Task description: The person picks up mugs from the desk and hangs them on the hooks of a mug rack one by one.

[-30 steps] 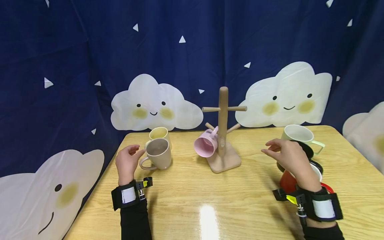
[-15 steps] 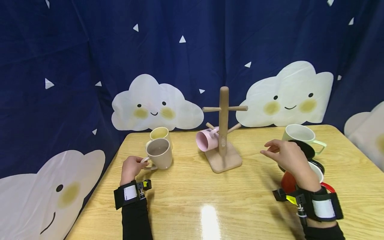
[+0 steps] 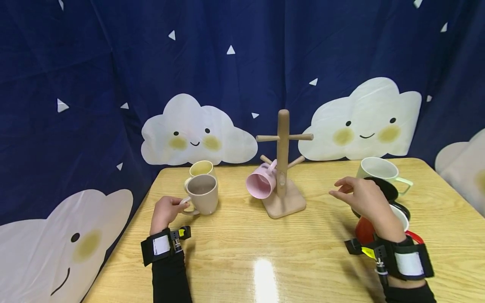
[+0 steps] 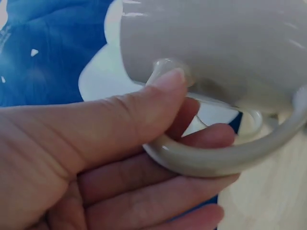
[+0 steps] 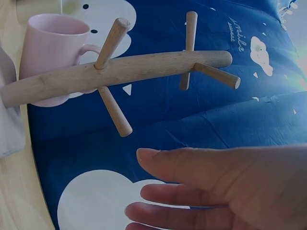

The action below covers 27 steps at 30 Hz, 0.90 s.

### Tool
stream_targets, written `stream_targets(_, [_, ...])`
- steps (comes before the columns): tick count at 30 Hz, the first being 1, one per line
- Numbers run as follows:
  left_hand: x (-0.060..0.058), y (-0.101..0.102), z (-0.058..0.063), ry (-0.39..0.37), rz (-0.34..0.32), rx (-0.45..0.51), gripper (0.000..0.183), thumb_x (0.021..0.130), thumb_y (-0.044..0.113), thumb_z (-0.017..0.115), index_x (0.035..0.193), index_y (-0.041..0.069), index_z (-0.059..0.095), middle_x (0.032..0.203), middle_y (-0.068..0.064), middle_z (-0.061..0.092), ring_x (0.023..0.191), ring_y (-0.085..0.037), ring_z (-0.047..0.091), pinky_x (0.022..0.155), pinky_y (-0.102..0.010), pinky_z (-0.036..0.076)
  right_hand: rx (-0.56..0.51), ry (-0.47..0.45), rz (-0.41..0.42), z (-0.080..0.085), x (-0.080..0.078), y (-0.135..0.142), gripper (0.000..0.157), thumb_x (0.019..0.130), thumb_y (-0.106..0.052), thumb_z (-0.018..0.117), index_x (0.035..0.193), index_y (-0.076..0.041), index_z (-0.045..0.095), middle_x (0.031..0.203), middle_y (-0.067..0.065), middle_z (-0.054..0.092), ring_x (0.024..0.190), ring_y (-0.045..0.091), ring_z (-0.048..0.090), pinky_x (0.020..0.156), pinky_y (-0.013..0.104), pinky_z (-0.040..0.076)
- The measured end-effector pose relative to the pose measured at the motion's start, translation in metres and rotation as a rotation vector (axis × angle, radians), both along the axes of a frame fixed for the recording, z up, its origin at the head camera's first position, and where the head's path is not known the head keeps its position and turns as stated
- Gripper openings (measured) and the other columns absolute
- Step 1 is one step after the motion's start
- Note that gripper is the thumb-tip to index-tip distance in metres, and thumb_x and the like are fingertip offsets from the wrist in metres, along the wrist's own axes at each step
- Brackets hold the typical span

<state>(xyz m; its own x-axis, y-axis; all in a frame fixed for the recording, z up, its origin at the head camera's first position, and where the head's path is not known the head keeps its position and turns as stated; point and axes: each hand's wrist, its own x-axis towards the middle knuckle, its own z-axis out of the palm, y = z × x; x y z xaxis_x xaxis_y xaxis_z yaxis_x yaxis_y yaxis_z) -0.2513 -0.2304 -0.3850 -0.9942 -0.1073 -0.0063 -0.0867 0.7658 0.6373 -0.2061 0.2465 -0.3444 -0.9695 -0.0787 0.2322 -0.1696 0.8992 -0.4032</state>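
Observation:
My left hand (image 3: 166, 213) is at the left of a greige mug (image 3: 206, 201), its thumb and fingers pinching the mug's looped handle (image 4: 206, 160), as the left wrist view shows up close. Right behind that mug stands a yellow mug (image 3: 202, 168), partly covered by it. Over the right side of the table my right hand (image 3: 365, 202) hovers with relaxed fingers and nothing between them. A wooden mug rack (image 3: 282, 147) stands in the middle. From one of its lower pegs a pink mug (image 3: 259, 185) hangs by the handle, mouth tilted forward.
Beneath and behind my right forearm are a red mug (image 3: 363, 231), a black mug (image 3: 383, 188) and a pale green mug (image 3: 375, 169), the red and black ones partly hidden. A navy curtain (image 3: 212, 75) with clouds hangs behind the wooden table (image 3: 227, 256).
My left hand has come down and right to the greige mug's handle and now grips it. The pink mug has swung a little on its peg. My right hand has stayed put.

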Motion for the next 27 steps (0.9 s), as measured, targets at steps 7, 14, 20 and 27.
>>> stream_targets(7, [0.013,0.005,0.021,0.049,-0.051,-0.017,0.030,0.082,0.028,0.059,0.097,0.003,0.069,0.093,-0.014,0.067,0.082,-0.022,0.054,0.069,-0.038,0.045,0.006,-0.003,-0.005,-0.002,0.000,0.001,0.044,0.077,-0.036,0.064,0.101,0.000,0.062,0.082,0.016,0.067,0.079,0.031,0.058,0.066,0.048,0.046])
stream_targets(14, [0.033,0.018,0.048,0.158,-0.061,0.050,0.036,0.083,0.034,0.057,0.103,0.006,0.067,0.101,-0.015,0.066,0.091,-0.024,0.054,0.076,-0.042,0.043,0.001,-0.021,-0.008,0.000,0.000,0.001,0.046,0.077,-0.038,0.064,0.102,0.001,0.062,0.083,0.017,0.067,0.079,0.031,0.057,0.066,0.048,0.046])
stream_targets(20, [0.032,0.034,0.053,0.263,-0.020,0.198,0.036,0.082,0.032,0.060,0.105,0.006,0.066,0.098,-0.014,0.067,0.084,-0.022,0.051,0.071,-0.035,0.038,0.001,-0.033,-0.006,-0.001,-0.001,0.001,0.048,0.077,-0.039,0.064,0.103,0.002,0.061,0.084,0.017,0.067,0.079,0.031,0.058,0.067,0.048,0.047])
stream_targets(27, [0.029,0.042,0.051,0.304,-0.047,0.256,0.035,0.081,0.032,0.061,0.102,0.005,0.067,0.095,-0.015,0.068,0.087,-0.020,0.056,0.075,-0.038,0.043,0.000,-0.035,-0.003,-0.001,-0.002,0.002,0.047,0.077,-0.038,0.064,0.102,0.002,0.062,0.084,0.017,0.067,0.079,0.031,0.058,0.067,0.048,0.047])
